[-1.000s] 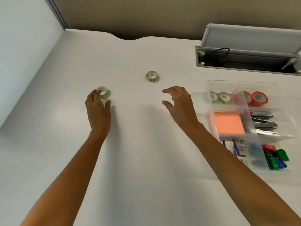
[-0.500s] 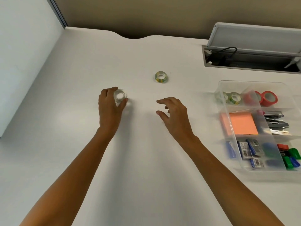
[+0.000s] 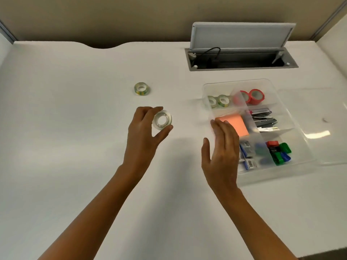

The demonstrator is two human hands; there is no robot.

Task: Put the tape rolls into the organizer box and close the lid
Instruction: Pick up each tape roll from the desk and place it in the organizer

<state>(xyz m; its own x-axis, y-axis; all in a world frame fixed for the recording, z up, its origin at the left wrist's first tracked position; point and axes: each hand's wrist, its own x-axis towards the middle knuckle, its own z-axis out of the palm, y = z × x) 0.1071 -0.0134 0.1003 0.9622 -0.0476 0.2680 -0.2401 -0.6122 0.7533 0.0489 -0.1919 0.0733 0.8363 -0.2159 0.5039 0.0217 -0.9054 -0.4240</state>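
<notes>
A: Where's your tape?

B: Your left hand (image 3: pixel 144 132) pinches a clear roll (image 3: pixel 162 120) left of the box (image 3: pixel 304 143). Your right hand (image 3: pixel 221 152), open, blocks the box's near-left wall. Another roll (image 3: pixel 141 88) lies on the tabletop (image 3: pixel 75 109), farther left.

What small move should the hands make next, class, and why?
Probably carry the tape roll pinched in the left hand rightward to the organizer box compartment where two matching rolls sit. The box is open, and the right hand is empty beside it.
</notes>
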